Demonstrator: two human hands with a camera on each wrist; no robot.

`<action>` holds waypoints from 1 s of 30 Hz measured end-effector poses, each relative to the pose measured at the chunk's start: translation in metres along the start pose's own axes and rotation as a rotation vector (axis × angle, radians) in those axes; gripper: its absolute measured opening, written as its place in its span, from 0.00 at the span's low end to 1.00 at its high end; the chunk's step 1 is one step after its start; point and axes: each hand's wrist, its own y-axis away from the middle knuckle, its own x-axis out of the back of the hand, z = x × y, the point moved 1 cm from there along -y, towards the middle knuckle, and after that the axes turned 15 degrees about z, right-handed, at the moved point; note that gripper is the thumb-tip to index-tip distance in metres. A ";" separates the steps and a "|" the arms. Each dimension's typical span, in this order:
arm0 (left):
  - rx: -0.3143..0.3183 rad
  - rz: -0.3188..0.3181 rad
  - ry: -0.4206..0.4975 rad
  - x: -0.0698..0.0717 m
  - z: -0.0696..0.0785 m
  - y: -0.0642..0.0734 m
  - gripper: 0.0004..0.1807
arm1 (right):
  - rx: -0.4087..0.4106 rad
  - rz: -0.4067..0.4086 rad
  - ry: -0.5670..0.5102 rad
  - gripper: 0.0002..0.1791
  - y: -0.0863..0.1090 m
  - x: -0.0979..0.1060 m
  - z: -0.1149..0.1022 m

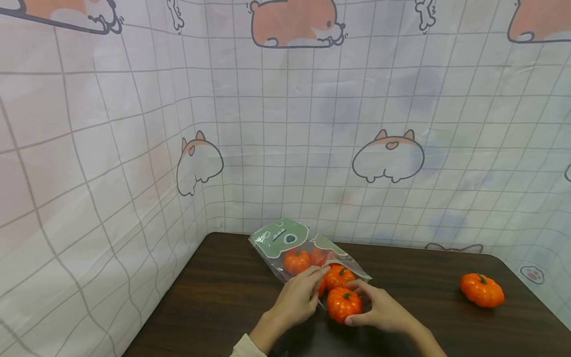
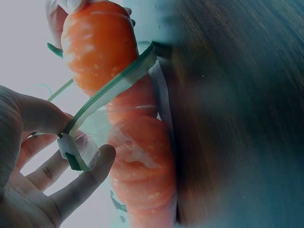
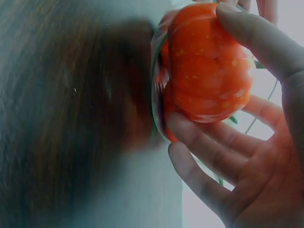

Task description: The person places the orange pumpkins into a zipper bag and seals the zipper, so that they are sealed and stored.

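Orange and ribbed, the toy pumpkin [image 1: 343, 306] is at the mouth of a clear bag [image 1: 281, 242]; the right hand's [image 1: 383, 307] grip curls round it, thumb opposite fingers, while the left hand [image 1: 296, 296] pinches the bag's rim. Packing looks like the step in hand, so the next move probably calls for a wide mouth. The bag reaches near the table's [image 1: 214, 292] back edge; bare wood separates it from a loose pumpkin [image 1: 482, 291] by the right edge.

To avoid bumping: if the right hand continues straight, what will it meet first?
The right hand would probably meet the next pumpkin at the mouth of the bag, just beyond the held pumpkin; depth is unclear.
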 end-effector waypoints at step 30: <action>-0.030 -0.008 0.003 -0.004 0.004 0.002 0.36 | -0.042 0.228 0.188 0.44 -0.002 -0.025 -0.014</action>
